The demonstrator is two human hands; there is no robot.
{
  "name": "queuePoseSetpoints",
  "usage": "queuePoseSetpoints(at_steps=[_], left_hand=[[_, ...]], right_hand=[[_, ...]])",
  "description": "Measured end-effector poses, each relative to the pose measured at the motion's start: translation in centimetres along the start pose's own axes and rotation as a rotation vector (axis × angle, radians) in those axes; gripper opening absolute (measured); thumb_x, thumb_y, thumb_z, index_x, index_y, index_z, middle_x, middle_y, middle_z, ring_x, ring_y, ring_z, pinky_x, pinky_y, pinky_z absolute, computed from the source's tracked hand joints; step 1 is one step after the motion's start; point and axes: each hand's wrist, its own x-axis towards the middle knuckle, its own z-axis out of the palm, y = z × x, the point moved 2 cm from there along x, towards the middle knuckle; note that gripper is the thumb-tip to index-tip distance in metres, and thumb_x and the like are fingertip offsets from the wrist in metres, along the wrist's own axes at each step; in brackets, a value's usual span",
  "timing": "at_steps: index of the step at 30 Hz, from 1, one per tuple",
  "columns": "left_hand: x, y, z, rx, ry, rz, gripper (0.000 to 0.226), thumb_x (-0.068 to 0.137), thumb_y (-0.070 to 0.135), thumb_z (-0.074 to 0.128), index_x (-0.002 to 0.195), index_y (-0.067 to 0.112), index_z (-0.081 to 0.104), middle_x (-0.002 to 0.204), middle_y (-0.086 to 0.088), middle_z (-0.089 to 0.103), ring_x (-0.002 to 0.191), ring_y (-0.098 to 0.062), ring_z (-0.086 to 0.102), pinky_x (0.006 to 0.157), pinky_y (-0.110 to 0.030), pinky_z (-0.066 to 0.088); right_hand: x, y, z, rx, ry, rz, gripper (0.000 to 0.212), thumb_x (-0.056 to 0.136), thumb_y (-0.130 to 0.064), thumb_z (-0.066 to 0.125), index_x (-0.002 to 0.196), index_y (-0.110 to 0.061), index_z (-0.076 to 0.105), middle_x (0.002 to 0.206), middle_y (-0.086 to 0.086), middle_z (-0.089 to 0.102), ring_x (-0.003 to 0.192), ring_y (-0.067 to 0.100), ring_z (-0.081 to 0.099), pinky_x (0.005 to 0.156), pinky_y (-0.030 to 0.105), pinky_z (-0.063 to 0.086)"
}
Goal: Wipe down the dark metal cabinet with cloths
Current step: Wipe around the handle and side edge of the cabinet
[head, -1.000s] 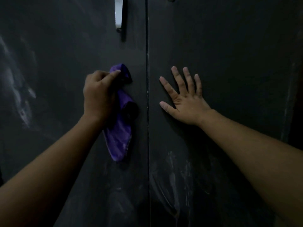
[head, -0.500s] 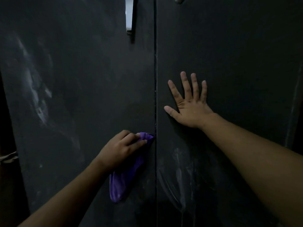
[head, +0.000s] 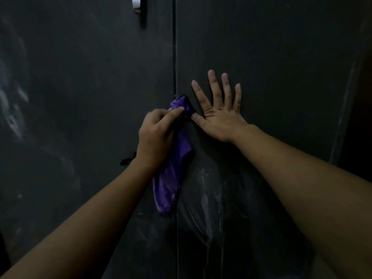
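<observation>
Head view: the left hand (head: 155, 133) grips the bunched top of the purple cloth (head: 171, 178) with curled fingers and presses it against the dark metal cabinet (head: 80, 117) at centre frame, directly over the vertical door seam (head: 174, 57). The cloth's long axis runs vertically, with its loose tail hanging below the hand along the seam. The right hand (head: 219, 115) lies flat on the right door, fingers spread wide, holding nothing; its thumb tip sits just beside the cloth's top. Pale smears (head: 203, 198) show at lower centre-right, below the right hand and just right of the cloth's tail. The left hand, which carries the cloth, is judged the one placed to reach them.
</observation>
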Motion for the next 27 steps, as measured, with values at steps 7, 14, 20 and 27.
queuePoseSetpoints(at_steps=[7,14,20,27], left_hand=[[-8.6,-1.0,0.8,0.022,-0.143,0.312,0.029,0.094,0.005,0.064,0.123,0.003,0.069,0.096,-0.016,0.062,0.089,-0.025,0.056,0.096,-0.017,0.035],[-10.1,-1.2,-0.4,0.048,-0.444,0.515,0.036,0.097,0.019,0.048,0.125,0.007,0.068,0.105,-0.013,0.063,0.092,-0.024,0.053,0.077,-0.033,0.054],[-3.7,3.1,-1.0,-0.152,-0.140,0.132,0.029,0.094,0.016,0.051,0.122,0.021,0.046,0.100,0.002,0.063,0.096,-0.013,0.054,0.094,-0.030,0.027],[-5.5,2.7,2.6,0.295,-0.115,0.240,0.035,0.089,0.030,0.058,0.123,0.025,0.050,0.131,-0.005,0.034,0.112,-0.029,0.035,0.091,-0.041,0.025]], right_hand=[[0.1,0.5,0.3,0.025,0.019,-0.040,0.084,0.098,-0.063,0.034,0.148,-0.044,-0.030,0.153,0.001,-0.047,0.140,0.032,-0.043,0.110,0.061,-0.027],[0.0,0.5,0.9,-0.064,0.102,-0.039,0.095,0.088,-0.077,0.034,0.150,-0.039,-0.028,0.157,0.008,-0.039,0.143,0.039,-0.036,0.112,0.067,-0.018],[0.0,0.4,0.8,-0.059,0.132,-0.039,0.096,0.089,-0.077,0.037,0.154,-0.037,-0.022,0.159,0.011,-0.034,0.144,0.041,-0.033,0.112,0.067,-0.019],[-0.2,0.4,1.0,-0.050,0.167,-0.043,0.096,0.088,-0.075,0.039,0.155,-0.037,-0.019,0.161,0.010,-0.032,0.145,0.039,-0.031,0.113,0.066,-0.018]])
